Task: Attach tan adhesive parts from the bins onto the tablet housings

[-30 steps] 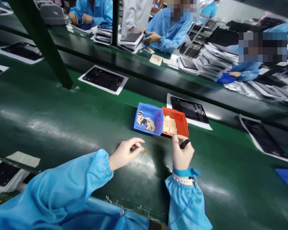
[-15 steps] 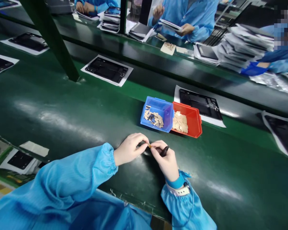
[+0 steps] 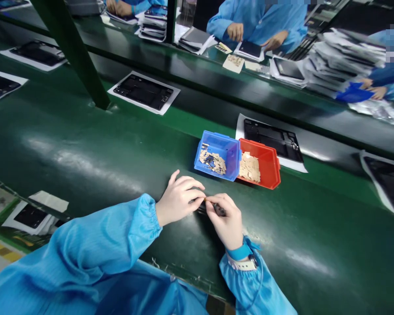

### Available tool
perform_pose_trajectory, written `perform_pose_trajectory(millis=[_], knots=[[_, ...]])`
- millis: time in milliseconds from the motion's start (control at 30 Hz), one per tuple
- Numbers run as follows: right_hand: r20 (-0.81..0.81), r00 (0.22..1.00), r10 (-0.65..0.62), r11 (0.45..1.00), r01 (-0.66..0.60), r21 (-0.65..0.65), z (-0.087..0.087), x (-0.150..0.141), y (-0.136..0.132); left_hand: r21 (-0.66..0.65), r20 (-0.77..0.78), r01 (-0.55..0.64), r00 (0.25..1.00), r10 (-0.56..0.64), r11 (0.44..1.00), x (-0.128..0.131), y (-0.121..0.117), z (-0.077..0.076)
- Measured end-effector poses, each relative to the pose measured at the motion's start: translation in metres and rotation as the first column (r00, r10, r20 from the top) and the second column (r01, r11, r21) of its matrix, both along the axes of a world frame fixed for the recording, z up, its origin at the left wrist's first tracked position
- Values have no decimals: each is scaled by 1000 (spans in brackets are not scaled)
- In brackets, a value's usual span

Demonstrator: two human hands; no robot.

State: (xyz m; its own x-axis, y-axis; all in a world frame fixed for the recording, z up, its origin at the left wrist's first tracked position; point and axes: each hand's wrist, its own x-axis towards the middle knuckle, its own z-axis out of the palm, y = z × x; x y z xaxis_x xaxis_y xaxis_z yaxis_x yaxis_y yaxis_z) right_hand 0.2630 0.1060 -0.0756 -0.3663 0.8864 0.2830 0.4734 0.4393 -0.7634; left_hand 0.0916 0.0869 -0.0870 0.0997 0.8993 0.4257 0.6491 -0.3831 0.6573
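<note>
My left hand [image 3: 179, 197] and my right hand [image 3: 228, 218] meet fingertip to fingertip above the bench, in front of two bins. A tiny yellowish piece [image 3: 205, 199] sits between their pinched fingertips; its exact kind is too small to tell. The other fingers of my left hand are lifted and spread. A dark, stick-like tool [image 3: 220, 211] is tucked in my right hand, mostly hidden by the fingers. Just beyond, the blue bin [image 3: 226, 153] holds small beige and dark pieces [image 3: 213, 161]. Touching it, the red bin [image 3: 267, 168] contains beige pieces [image 3: 249, 167].
Black tablet housings [image 3: 142, 92] on white sheets line the green bench [image 3: 101, 144], one housing [image 3: 272, 138] right behind the bins. A slanted green post [image 3: 82, 61] rises at left. Across the bench, co-workers in blue smocks [image 3: 259, 22] sit near stacked devices [image 3: 343, 61].
My left hand's outer fingers have lifted and spread, while the pinch stays in place. The dark tool sits lower in my right hand. Across the bench, a co-worker has lowered a device.
</note>
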Motion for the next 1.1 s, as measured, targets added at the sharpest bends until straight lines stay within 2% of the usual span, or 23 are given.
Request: perform_pose_trajectory(millis=[67, 133, 200, 300, 400, 467, 533, 633, 667, 733, 833, 933, 1033, 1100], knots=[[12, 1000, 4, 1000, -5, 14, -1, -1, 0, 23, -23, -2, 1000, 3, 1000, 0, 0, 0], [17, 1000, 7, 1000, -7, 16, -1, -2, 0, -32, 16, 22, 1000, -21, 999, 0, 2, 0], [11, 1000, 3, 1000, -4, 8, -1, -3, 0, -146, 164, 76, 985, -52, 986, -1, 5, -1], [-37, 999, -22, 1000, 22, -7, 1, -3, 0, -251, 410, 144, 912, -29, 957, -4, 9, -2], [-147, 986, -79, 997, 77, -14, 4, 3, -1, -236, 451, 122, 892, -2, 964, -9, 12, 2], [-252, 962, -109, 994, 110, -12, 3, 11, -2, -188, 425, 106, 905, -16, 977, -9, 20, 13], [-359, 925, -123, 991, 133, 3, 0, 19, -3, -101, 370, 110, 927, -65, 989, -3, 36, 33], [-479, 864, -156, 981, 192, 27, -9, 28, -1, -11, 136, 161, 978, -158, 987, 25, 79, 68], [-504, 847, -172, 976, 214, 28, -12, 30, 0, -16, 37, 174, 984, -173, 985, 37, 96, 78], [-533, 822, -201, 968, 250, 21, -16, 32, 2, -41, -51, 172, 983, -174, 984, 62, 128, 90], [-551, 802, -233, 960, 279, -1, -17, 33, 6, -88, -109, 129, 984, -138, 988, 88, 164, 90], [-565, 787, -248, 959, 283, -27, -14, 33, 7, -118, -148, 84, 984, -101, 989, 92, 179, 82], [-579, 779, -241, 965, 258, -54, -10, 32, 6, -111, -136, 78, 986, -93, 991, 80, 174, 80], [-588, 779, -217, 974, 214, -77, -8, 30, 5, -97, -98, 111, 988, -120, 989, 68, 157, 84]])
